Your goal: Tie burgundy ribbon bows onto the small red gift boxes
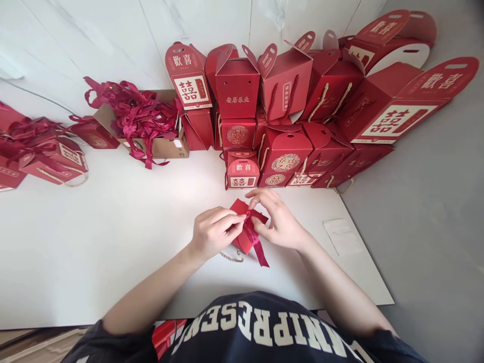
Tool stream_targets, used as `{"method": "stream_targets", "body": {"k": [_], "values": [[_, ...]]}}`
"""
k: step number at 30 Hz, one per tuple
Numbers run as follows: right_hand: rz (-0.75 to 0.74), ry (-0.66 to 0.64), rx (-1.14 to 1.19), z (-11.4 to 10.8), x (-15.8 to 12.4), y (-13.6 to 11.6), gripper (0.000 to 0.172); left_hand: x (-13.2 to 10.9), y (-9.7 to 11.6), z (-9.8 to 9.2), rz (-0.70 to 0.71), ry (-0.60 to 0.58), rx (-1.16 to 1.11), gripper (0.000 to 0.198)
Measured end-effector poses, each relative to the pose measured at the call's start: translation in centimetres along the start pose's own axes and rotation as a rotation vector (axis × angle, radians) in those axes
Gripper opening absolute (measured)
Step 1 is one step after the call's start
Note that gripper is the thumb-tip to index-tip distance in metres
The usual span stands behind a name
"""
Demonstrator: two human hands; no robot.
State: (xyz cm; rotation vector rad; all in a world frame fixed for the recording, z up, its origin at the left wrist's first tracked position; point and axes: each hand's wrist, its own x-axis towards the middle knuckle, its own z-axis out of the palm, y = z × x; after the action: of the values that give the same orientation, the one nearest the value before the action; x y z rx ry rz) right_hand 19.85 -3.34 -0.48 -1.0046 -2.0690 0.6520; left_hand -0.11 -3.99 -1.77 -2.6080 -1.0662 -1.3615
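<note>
A small red gift box point(239, 205) lies on the white table in front of me, with a twisted cord handle point(236, 260) at its near side. Across its top runs a dark red satin ribbon point(260, 254), gathered at the middle, one tail hanging toward me. My left hand point(214, 231) pinches the ribbon at the gathered spot between thumb and forefinger. Over the box's right side, my right hand point(282, 222) has thumb and forefinger apart, close to the ribbon. Whether its fingertips touch the ribbon is unclear.
Behind the box stand stacked red gift boxes point(237, 85). A cardboard carton point(177, 147) overflows with loose ribbons point(141, 113). Ribboned boxes point(56, 156) sit at the far left. A flat whitish packet point(342, 237) lies near the table's right edge, beside the grey wall.
</note>
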Motion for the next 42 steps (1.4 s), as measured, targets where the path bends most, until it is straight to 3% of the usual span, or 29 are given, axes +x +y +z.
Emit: {"method": "stream_targets", "body": {"k": [3, 9, 14, 16, 18, 21, 23, 26, 30, 33, 36, 38, 42], "values": [[-0.016, -0.017, 0.05, 0.6, -0.1, -0.1, 0.016, 0.0, -0.1, 0.0, 0.005, -0.008, 0.011, 0.011], [0.081, 0.198, 0.129, 2.4, -0.6, 0.0, 0.012, -0.1, 0.0, 0.0, 0.019, 0.005, 0.022, 0.011], [-0.059, 0.392, -0.311, 1.7, -0.7, 1.4, 0.018, 0.1, 0.1, -0.1, 0.042, 0.027, 0.013, 0.012], [-0.027, 0.443, -0.433, 0.6, -0.7, 1.8, 0.018, 0.2, 0.0, 0.0, 0.048, 0.034, 0.017, 0.011], [0.02, 0.383, -0.41, -0.6, -0.7, 1.7, 0.022, 0.2, 0.0, 0.0, 0.049, 0.033, 0.019, 0.011], [-0.04, 0.086, -0.185, -1.3, -0.4, 0.7, 0.046, 0.1, -0.1, 0.0, 0.047, 0.023, 0.026, 0.011], [-0.075, -0.03, -0.087, -0.9, -0.2, 0.2, 0.035, 0.1, -0.1, 0.0, 0.046, 0.016, 0.033, 0.012], [-0.078, -0.026, -0.057, -0.5, 0.0, 0.1, 0.005, 0.1, -0.1, 0.0, 0.048, 0.015, 0.034, 0.013], [-0.004, 0.146, -0.049, -2.6, -0.5, 1.1, 0.012, 0.1, -0.1, 0.1, 0.059, 0.033, 0.024, 0.014], [0.215, 0.299, -0.239, -5.4, -1.4, 1.7, 0.007, 0.1, -0.1, 0.1, 0.06, 0.038, 0.012, 0.015], [0.423, 0.195, -0.557, -7.5, -2.4, 1.2, 0.028, 0.1, -0.2, 0.1, 0.056, 0.039, 0.014, 0.015], [0.39, 0.057, -0.6, -8.0, -2.7, 0.4, 0.036, 0.1, -0.2, 0.1, 0.059, 0.036, 0.017, 0.015], [0.242, -0.139, -0.106, -6.9, -1.5, -0.8, 0.027, 0.1, -0.2, 0.0, 0.071, 0.016, 0.019, 0.015]]}}
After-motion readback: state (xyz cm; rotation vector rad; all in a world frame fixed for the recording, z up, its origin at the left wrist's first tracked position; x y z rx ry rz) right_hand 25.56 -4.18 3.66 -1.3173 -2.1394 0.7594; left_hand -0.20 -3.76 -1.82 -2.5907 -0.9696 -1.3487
